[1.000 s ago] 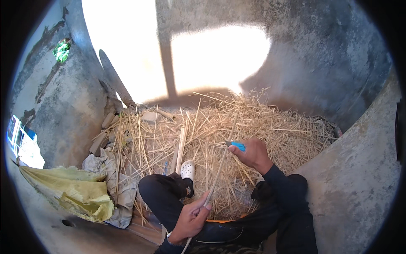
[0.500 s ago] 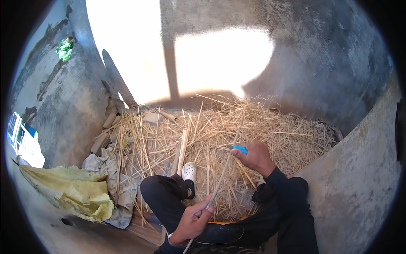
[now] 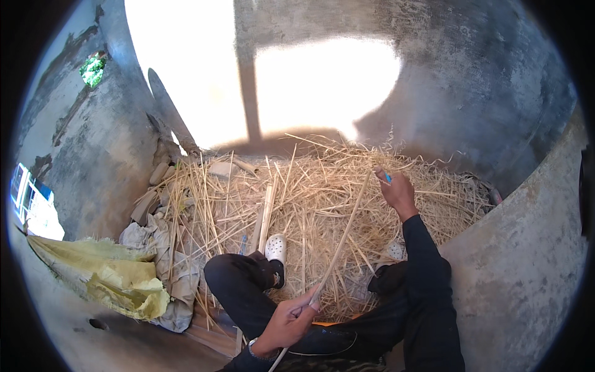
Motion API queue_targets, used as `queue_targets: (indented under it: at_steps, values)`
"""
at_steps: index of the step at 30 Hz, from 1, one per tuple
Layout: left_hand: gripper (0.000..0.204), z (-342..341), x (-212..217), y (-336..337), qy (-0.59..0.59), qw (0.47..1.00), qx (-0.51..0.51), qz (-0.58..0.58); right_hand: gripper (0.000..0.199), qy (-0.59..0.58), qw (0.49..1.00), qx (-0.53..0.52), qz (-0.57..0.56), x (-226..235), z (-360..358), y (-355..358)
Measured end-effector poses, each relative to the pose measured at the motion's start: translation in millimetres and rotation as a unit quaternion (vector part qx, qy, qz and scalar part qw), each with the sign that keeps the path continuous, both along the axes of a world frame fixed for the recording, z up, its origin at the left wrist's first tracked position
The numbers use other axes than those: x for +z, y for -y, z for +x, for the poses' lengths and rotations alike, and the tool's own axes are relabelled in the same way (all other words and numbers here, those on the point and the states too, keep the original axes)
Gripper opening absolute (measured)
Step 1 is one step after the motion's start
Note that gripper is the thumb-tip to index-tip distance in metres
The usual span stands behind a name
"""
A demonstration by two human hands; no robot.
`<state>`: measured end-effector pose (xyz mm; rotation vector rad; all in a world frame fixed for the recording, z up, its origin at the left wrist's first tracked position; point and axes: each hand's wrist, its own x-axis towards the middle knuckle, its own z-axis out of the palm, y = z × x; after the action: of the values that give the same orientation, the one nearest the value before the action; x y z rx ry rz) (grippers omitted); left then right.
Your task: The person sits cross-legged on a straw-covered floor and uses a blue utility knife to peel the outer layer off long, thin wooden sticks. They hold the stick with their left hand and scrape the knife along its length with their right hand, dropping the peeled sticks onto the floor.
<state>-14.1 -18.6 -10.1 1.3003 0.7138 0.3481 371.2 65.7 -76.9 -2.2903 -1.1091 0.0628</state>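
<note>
A long pale straw stalk [image 3: 342, 235] runs slantwise from my left hand [image 3: 290, 321] up toward my right hand [image 3: 395, 191]. My left hand pinches the stalk's lower part near my lap. My right hand is stretched out over the straw pile [image 3: 310, 204] and grips a small blue-handled tool [image 3: 387, 177] at the stalk's upper end. I sit with legs in dark trousers, and a white clog [image 3: 276, 248] shows on one foot.
Rough grey concrete walls [image 3: 496, 111] curve around the straw pile. A wooden stick [image 3: 266, 217] lies in the straw. Yellow-green sacking [image 3: 111, 279] and grey bags [image 3: 161, 260] lie at the left. Sunlit patches fall on the far wall.
My right hand has reached farther out and up over the straw with the blue tool. The stalk now stretches longer between both hands. My left hand stays near my lap.
</note>
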Motion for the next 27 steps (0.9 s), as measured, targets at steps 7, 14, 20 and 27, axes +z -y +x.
queue_targets:
  at_steps: [7,14,20,27]
  values:
    - [0.045,3,-12,-30,0.109,0.984,0.080,-0.115,0.068,0.037,0.958,0.285,0.020,36,-123,56]
    - [0.044,7,-15,-24,0.119,0.982,0.076,-0.122,0.071,0.042,0.960,0.276,-0.002,25,-124,49]
    - [0.043,11,-10,-26,0.077,0.992,0.063,-0.081,0.073,0.025,0.948,0.318,0.009,35,-141,63]
    - [0.044,17,-3,-20,0.055,0.996,0.067,-0.024,0.075,0.065,0.961,0.265,0.035,25,-114,46]
